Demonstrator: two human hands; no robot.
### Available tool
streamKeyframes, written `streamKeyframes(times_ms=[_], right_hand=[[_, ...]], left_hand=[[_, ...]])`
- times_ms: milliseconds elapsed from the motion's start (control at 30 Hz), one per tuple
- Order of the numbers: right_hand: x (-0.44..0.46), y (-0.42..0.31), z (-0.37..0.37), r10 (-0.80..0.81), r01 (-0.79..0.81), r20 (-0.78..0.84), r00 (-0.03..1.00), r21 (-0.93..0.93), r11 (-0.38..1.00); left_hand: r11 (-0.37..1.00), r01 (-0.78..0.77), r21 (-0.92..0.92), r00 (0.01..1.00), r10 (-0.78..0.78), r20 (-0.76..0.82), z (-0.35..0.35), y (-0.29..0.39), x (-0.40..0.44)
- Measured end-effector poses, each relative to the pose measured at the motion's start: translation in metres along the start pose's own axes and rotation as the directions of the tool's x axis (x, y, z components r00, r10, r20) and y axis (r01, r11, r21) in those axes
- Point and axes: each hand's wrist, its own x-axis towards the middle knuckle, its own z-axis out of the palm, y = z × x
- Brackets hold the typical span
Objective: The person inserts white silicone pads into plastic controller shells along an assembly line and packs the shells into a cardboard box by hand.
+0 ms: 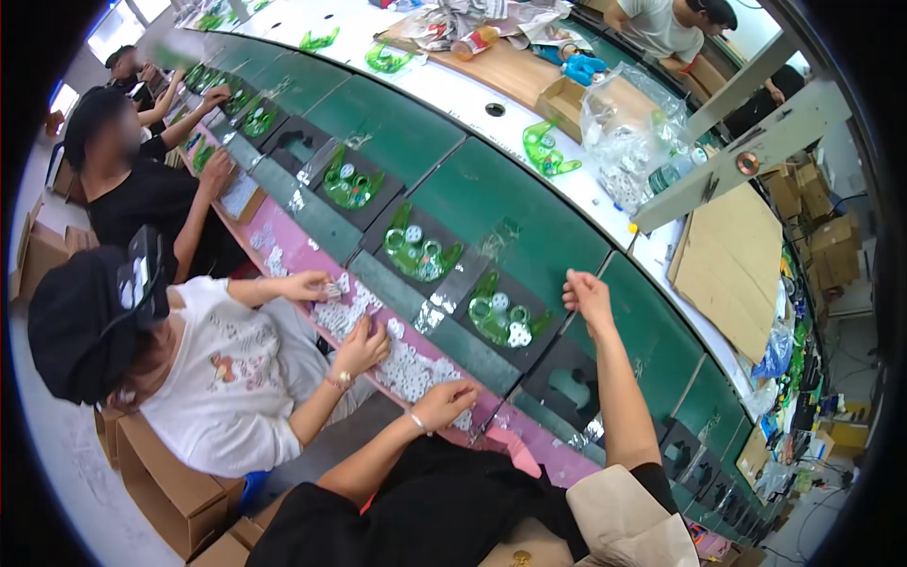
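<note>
My left hand [444, 406], with a bracelet at the wrist, is over the pink ledge [557, 463] beside a heap of small white plastic parts [416, 373]. Its fingers are pinched together; what they hold, if anything, is hidden. Above the green belt, my right hand [588, 298] has its fingers curled closed, and I cannot make out anything in them. Left of it, a translucent green controller shell [490, 326] lies in a dark foam tray [539, 326], with round white and grey parts in it. Below my right hand sits a foam tray [567, 383] with a bare cutout.
More green shells [416, 253] in trays line the green belt [529, 213]. A co-worker in a white shirt [227, 364] sits at my left, hands over the white parts. Beyond the belt, a white counter holds a plastic bag [624, 123], a flat cardboard sheet [727, 269] and a metal post [746, 151].
</note>
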Motion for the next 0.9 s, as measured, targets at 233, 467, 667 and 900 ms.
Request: streamKeyframes(times_ms=[233, 467, 667, 900], right_hand=[[0.169, -0.044, 0.014, -0.063, 0.118, -0.216, 0.974, 0.251, 0.961], [0.236, -0.065, 0.038, -0.024, 0.094, -0.317, 0.948, 0.206, 0.974], [0.237, -0.069, 0.039, 0.031, 0.052, -0.292, 0.956, 0.273, 0.961], [0.186, -0.067, 0.033, -0.134, 0.146, -0.061, 0.989, 0.304, 0.941]], left_hand=[[0.962, 0.147, -0.229, 0.987, -0.158, -0.032, -0.009, -0.036, -0.024], [0.913, 0.226, -0.341, 0.956, -0.276, -0.104, -0.022, -0.048, -0.034], [0.921, 0.256, -0.295, 0.959, -0.28, -0.044, -0.017, -0.05, -0.024], [0.946, 0.199, -0.257, 0.974, -0.22, -0.056, -0.015, -0.035, -0.017]])
